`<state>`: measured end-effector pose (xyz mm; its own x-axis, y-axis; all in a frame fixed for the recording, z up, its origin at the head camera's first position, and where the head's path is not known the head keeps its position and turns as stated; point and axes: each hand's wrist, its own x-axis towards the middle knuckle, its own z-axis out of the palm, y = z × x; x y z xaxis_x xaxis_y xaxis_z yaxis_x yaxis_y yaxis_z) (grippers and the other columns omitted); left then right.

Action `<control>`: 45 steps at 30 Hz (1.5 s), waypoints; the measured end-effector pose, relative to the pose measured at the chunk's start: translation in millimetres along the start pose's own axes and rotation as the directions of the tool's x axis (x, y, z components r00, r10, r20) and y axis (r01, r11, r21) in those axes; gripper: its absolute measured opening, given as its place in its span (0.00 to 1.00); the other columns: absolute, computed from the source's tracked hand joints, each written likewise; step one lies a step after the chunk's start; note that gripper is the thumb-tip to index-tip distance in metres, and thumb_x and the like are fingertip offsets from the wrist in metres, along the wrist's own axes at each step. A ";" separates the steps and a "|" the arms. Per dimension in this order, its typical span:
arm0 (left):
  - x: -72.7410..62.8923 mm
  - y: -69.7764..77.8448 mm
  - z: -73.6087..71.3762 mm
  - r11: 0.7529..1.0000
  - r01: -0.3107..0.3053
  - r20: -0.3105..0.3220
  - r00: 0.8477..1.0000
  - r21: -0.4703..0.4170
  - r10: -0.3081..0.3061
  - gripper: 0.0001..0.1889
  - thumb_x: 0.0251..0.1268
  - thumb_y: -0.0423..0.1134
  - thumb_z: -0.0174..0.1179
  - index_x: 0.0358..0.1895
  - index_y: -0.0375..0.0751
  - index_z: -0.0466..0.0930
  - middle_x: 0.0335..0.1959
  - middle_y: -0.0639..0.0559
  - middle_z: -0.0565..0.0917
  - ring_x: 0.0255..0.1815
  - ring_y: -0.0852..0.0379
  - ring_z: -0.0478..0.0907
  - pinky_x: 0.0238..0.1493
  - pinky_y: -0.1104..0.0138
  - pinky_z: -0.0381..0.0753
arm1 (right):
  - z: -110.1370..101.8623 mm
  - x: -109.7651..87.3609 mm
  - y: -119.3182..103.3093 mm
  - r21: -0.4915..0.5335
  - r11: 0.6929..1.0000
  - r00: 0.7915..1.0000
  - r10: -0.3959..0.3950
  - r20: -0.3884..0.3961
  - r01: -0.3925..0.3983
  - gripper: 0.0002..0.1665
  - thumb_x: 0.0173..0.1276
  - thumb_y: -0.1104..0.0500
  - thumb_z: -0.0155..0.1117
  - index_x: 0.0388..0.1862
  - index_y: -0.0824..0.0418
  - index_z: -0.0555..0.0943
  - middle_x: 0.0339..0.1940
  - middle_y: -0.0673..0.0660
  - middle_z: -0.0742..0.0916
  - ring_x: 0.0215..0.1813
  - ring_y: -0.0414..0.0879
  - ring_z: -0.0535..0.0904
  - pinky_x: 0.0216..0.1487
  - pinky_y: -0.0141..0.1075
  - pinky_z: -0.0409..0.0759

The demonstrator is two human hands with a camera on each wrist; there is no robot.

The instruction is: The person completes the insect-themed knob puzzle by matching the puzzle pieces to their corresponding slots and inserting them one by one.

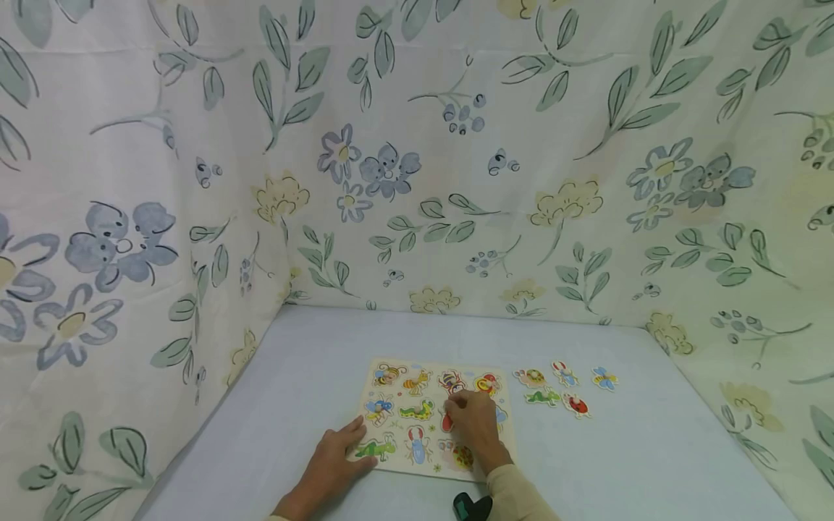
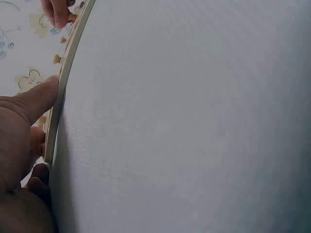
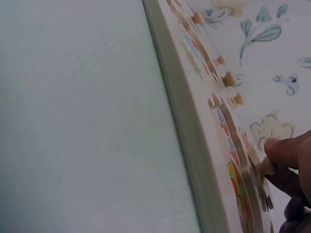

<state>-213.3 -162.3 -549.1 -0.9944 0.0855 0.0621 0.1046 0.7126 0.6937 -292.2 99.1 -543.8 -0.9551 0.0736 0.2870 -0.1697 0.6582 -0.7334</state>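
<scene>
A wooden peg puzzle board (image 1: 426, 474) with colourful insect pictures lies flat on the table. My left hand (image 1: 335, 457) holds the board's near-left corner; in the left wrist view its thumb (image 2: 43, 97) touches the board's edge, and some fingers are hidden. Over the right part of the board is my right hand (image 1: 476, 427). Its thumb and a finger pinch a small wooden knob (image 3: 265, 168) on a puzzle piece. Beside those fingertips a red insect shape (image 1: 447, 422) shows, partly covered by the hand.
Right of the board lie several loose pieces: a snail (image 1: 531, 377), a blue beetle with red horns (image 1: 565, 373), a blue-winged bee (image 1: 605, 378), a green grasshopper (image 1: 543, 396) and a ladybird (image 1: 577, 405). A dark object (image 1: 472, 506) is by the right sleeve. Floral cloth (image 1: 456, 253) walls the table.
</scene>
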 end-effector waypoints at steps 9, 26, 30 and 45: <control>-0.2 0.0 0.7 1.000 -0.017 -0.007 1.000 0.009 0.017 0.36 0.48 0.53 0.72 0.60 0.35 0.77 0.68 0.50 0.70 0.44 0.57 0.68 0.46 0.60 0.70 | 1.4 -2.8 3.0 0.025 1.000 1.000 -0.006 -0.003 0.006 0.04 0.58 0.61 0.73 0.29 0.60 0.87 0.23 0.45 0.84 0.28 0.40 0.75 0.33 0.38 0.75; 0.1 1.6 1.3 1.000 -0.001 -0.002 1.000 0.028 0.001 0.36 0.49 0.53 0.72 0.60 0.34 0.77 0.68 0.49 0.70 0.42 0.58 0.66 0.43 0.63 0.69 | -10.2 2.6 7.3 0.004 0.999 0.999 0.045 0.013 -0.045 0.03 0.62 0.57 0.71 0.31 0.55 0.87 0.26 0.44 0.83 0.29 0.41 0.75 0.33 0.37 0.73; 0.1 1.8 0.9 1.000 -0.013 -0.017 1.000 0.025 0.013 0.36 0.49 0.52 0.72 0.59 0.34 0.77 0.67 0.49 0.71 0.42 0.59 0.66 0.43 0.64 0.69 | -22.5 6.1 9.6 -0.011 0.999 0.999 0.042 -0.024 -0.042 0.05 0.62 0.55 0.71 0.34 0.56 0.88 0.28 0.46 0.85 0.34 0.45 0.77 0.36 0.40 0.74; -0.5 2.9 0.0 1.000 -0.013 -0.003 1.000 0.017 0.013 0.35 0.49 0.52 0.72 0.59 0.33 0.77 0.67 0.48 0.71 0.39 0.58 0.64 0.39 0.66 0.67 | -83.4 26.8 36.0 0.004 1.000 0.989 0.010 -0.148 -0.009 0.12 0.62 0.57 0.71 0.41 0.63 0.86 0.38 0.59 0.88 0.51 0.59 0.79 0.50 0.55 0.72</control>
<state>-212.4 -160.3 -547.0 -0.9930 0.0925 0.0734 0.1177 0.7232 0.6806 -303.6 187.2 -511.1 -0.9103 0.1900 0.3677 -0.1617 0.6545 -0.7386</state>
